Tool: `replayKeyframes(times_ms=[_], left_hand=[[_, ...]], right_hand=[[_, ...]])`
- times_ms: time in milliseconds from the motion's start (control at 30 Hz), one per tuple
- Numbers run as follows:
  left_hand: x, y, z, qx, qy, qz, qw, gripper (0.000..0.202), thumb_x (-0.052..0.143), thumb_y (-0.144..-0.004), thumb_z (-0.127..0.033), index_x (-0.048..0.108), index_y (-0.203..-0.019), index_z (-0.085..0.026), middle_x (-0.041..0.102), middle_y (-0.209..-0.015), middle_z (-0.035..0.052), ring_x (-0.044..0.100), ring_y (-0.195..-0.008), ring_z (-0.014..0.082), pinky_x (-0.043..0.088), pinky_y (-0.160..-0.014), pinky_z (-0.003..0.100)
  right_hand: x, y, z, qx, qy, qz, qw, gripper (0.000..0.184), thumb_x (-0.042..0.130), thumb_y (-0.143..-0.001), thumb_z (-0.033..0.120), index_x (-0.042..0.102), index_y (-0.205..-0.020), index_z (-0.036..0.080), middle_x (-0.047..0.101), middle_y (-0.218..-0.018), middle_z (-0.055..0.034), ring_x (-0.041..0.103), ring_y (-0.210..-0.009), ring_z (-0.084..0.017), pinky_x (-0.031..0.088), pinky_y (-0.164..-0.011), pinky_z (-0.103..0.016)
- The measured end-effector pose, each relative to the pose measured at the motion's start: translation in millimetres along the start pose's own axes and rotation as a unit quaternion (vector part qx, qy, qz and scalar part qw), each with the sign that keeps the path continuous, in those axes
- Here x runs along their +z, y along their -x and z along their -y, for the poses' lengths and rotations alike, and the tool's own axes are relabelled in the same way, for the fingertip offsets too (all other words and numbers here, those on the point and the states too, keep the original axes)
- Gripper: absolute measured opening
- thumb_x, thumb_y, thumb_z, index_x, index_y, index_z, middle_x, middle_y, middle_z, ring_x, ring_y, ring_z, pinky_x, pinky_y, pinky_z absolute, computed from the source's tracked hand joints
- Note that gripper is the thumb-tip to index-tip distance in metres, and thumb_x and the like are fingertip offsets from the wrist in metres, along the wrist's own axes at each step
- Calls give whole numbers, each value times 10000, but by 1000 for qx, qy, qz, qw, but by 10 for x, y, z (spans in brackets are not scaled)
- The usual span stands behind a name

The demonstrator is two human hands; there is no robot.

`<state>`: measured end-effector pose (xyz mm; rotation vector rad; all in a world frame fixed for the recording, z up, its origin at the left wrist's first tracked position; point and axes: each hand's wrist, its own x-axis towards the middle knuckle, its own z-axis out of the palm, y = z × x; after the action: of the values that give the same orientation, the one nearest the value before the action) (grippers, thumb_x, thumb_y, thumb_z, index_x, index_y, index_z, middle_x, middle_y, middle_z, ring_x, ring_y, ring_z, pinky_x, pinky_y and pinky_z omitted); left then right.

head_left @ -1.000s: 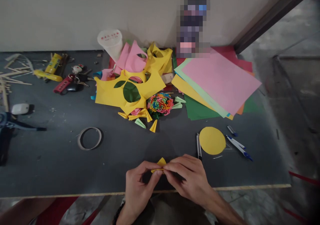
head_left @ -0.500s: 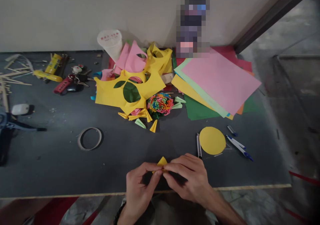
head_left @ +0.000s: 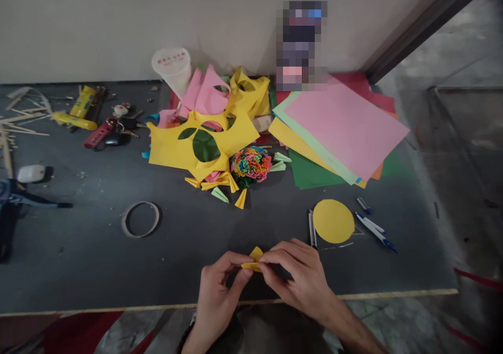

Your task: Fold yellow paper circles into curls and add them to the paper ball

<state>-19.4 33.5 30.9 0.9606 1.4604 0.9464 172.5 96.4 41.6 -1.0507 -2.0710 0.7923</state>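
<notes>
At the near edge of the dark surface (head_left: 98, 259), I watched the left hand (head_left: 220, 291) and the right hand (head_left: 302, 280) meet on a small yellow paper piece (head_left: 254, 257). Each hand was closed on it in a pinch, thumb against fingertips, and held it just above the surface rather than flat on it. I judged the step to be a fold being pressed into the piece, with the left hand steadying one end while the right worked the crease. To my eye, the next move called for a firm, even squeeze along the fold line and for the edges to stay aligned, since so small a piece could slip or skew between the fingertips.

The piece itself looked like thin coloured paper, bright yellow and already doubled over. One pointed corner stuck up past the fingers, and the rest was hidden inside the grip.

Just beyond the right hand lay a yellow paper circle (head_left: 333, 221), with a slim white tool (head_left: 312, 228) along its left side and blue-and-white pens (head_left: 376, 231) on its right. A tape ring (head_left: 140, 218) sat well apart to the left. Farther back were little folded cones (head_left: 220, 183), a ball of rolled coloured paper (head_left: 251, 163) and a cut yellow sheet (head_left: 204, 141). A stack of coloured sheets (head_left: 341, 126) and a plastic cup (head_left: 173, 68) lay near the wall.
</notes>
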Motion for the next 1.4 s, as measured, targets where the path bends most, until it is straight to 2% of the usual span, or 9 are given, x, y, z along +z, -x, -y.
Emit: replayKeyframes(times_ms=[133,367,667,800,933,1100,1200,1400], left_hand=[[-2,1,-32,15,-9,-4,1000,170,760,-943,-366,841,-939,-217,879,-842,55,837,-749,195,654,-700,224],[16,34,-27,49,-36,-28,998,92,771,-927,-309,840,-955,-255,881,-826,20,841,-732,182,649,-678,201],[48,51,-37,81,-96,-52,991,135,711,-964,-279,837,-916,-285,860,-763,-22,812,-669,157,611,-645,189],[24,54,-64,110,-130,-82,982,129,701,-968,-263,824,-935,-283,875,-811,-25,795,-632,134,588,-607,173],[0,54,-104,128,-141,-95,977,111,714,-954,-259,813,-906,-270,876,-798,-38,729,-513,97,525,-509,154],[-27,46,-79,124,-136,-93,979,118,715,-958,-277,823,-915,-260,876,-785,-23,799,-611,144,583,-572,182],[-45,33,-47,121,-133,-83,980,121,727,-956,-298,838,-926,-260,892,-824,-8,821,-649,164,620,-621,203],[-40,30,-77,126,-125,-76,981,96,746,-947,-243,831,-910,-268,890,-820,-31,825,-681,137,638,-700,173]], right_hand=[[9,-5,7,4,-9,-12,1000,107,706,-959,129,676,-948,231,779,-802,37,703,-636,-103,429,-651,-290],[-6,12,33,23,-17,1,1000,110,715,-937,126,684,-951,231,777,-826,46,712,-673,-99,429,-684,-287],[-25,15,30,35,-28,20,999,108,717,-914,131,690,-924,235,762,-807,54,697,-663,-104,432,-680,-293],[-47,36,7,21,-21,6,1000,87,775,-956,219,729,-1027,240,805,-894,25,731,-713,-120,456,-703,-303],[-22,63,6,-22,-2,-20,1000,140,746,-967,133,727,-1067,228,815,-902,14,728,-710,-120,469,-712,-298],[30,72,17,-45,30,-17,998,119,715,-955,102,683,-1003,206,795,-847,11,708,-667,-125,446,-671,-300],[36,56,7,-32,24,-1,999,109,695,-956,111,671,-978,215,777,-817,28,691,-639,-115,427,-657,-296],[-6,17,-13,2,-26,29,999,118,692,-935,112,669,-956,226,761,-808,49,666,-631,-97,411,-659,-283]])
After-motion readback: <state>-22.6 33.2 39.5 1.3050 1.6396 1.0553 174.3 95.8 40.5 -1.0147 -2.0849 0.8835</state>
